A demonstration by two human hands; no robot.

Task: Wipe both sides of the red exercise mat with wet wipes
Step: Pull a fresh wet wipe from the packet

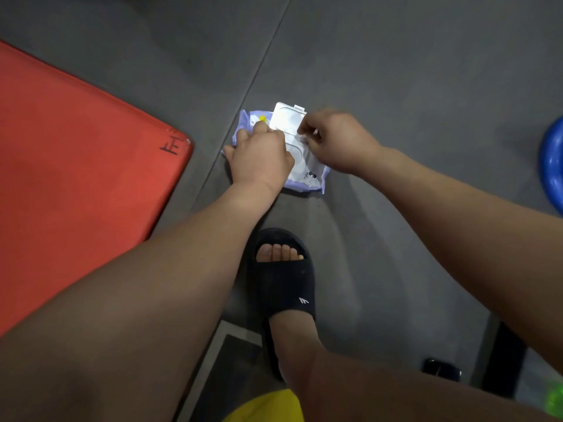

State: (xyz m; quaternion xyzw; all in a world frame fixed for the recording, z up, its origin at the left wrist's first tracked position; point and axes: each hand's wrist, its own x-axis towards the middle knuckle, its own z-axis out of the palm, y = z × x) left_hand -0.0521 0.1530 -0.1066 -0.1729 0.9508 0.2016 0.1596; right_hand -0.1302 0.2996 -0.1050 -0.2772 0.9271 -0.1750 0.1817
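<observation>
A lilac pack of wet wipes point(307, 175) lies on the grey floor ahead of me, its white lid point(286, 117) flipped up. My left hand point(259, 156) presses down on the pack's left half. My right hand point(338, 141) pinches a white wipe point(304, 134) at the pack's opening. The red exercise mat point(76, 166) lies flat on the floor to the left, its rounded corner a short way from the pack.
My foot in a black slide sandal point(281, 284) stands just behind the pack. A blue ball point(551, 166) sits at the right edge. A small black object point(441, 368) and a dark bar lie at the lower right. Grey floor point(396, 71) stretches beyond the pack.
</observation>
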